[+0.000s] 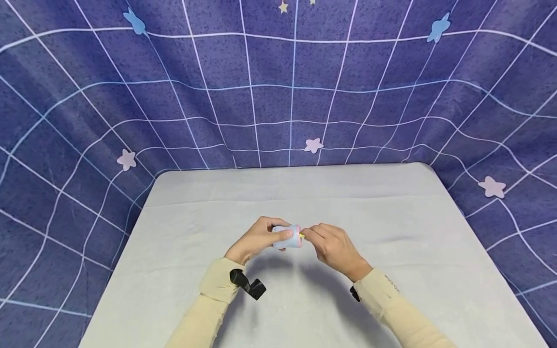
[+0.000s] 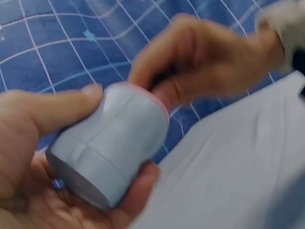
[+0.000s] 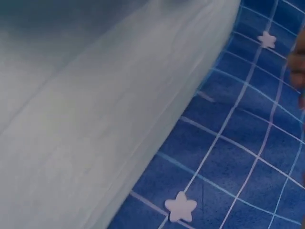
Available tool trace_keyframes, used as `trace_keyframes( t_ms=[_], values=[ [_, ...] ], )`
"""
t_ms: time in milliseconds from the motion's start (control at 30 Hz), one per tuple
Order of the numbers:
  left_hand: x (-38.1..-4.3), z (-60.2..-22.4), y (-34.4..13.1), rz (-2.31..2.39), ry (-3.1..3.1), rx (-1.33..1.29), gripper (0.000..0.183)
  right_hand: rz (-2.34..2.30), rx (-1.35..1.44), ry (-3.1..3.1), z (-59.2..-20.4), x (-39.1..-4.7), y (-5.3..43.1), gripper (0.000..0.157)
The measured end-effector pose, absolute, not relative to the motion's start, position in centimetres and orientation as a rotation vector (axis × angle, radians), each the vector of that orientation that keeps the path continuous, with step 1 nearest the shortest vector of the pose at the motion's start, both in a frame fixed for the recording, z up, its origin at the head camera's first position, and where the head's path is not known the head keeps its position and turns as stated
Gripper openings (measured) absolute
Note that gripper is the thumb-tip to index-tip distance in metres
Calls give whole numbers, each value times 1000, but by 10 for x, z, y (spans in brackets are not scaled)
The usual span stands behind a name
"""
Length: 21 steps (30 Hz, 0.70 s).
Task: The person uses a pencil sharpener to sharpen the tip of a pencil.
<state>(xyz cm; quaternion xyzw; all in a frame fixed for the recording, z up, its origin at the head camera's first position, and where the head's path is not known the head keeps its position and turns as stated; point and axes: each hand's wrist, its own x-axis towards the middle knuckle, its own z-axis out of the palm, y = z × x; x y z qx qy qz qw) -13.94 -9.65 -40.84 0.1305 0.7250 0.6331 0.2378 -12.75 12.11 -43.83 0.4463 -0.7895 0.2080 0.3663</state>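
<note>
My left hand (image 1: 259,237) grips a small light-blue cylinder (image 1: 283,237) with a pink rim, held on its side above the table. Its thumb lies along the near side, and the other fingers wrap behind and beneath. At the pink end, my right hand (image 1: 332,245) pinches a small yellow piece (image 1: 302,235) between thumb and index finger. Seen from the left wrist, the cylinder (image 2: 112,138) shows its plain closed base toward the camera, while the blurred right hand (image 2: 205,62) covers the pink end. Most of the yellow piece is hidden by the fingers.
A white cloth covers the table (image 1: 291,188), with shadows of both arms on it. Behind and beside it hangs a blue gridded curtain (image 1: 270,106) with star shapes. A black strap mount (image 1: 248,284) sticks out from the left wrist.
</note>
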Motion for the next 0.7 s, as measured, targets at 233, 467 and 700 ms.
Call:
trace_keyframes(
  t_ms=[233,467,700],
  values=[
    [-129,-417,-85,1598,2499,626,36,1063,1039,-2508,-429,-126,123,5],
    [-124,-425,-80,1531,2670,647,38,1171,932,-2698,-424,-127,123,10],
    [-125,-426,-85,1480,2678,602,41,1100,917,-2618,-429,-122,121,18]
  ],
)
